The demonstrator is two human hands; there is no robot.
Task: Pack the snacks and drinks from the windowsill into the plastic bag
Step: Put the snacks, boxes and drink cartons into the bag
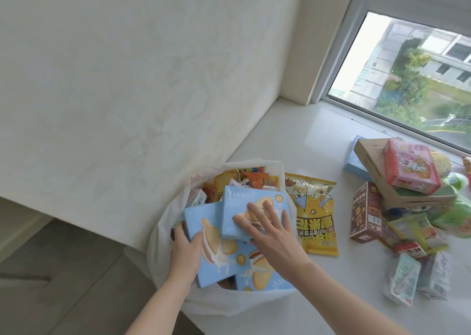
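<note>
Hands [187, 245] [267, 229] press blue boxes [254, 216] into plastic bag [163, 235].

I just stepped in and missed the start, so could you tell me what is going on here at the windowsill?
A person is packing snacks into a white plastic bag at the sill's edge. The right hand lies flat with straight fingers on the top blue biscuit box, while the left hand holds a second blue box beside it. The bag already looks quite full. A yellow popcorn packet lies just beside the bag, and a pile including a brown box and a pink packet still waits on the windowsill.
</note>
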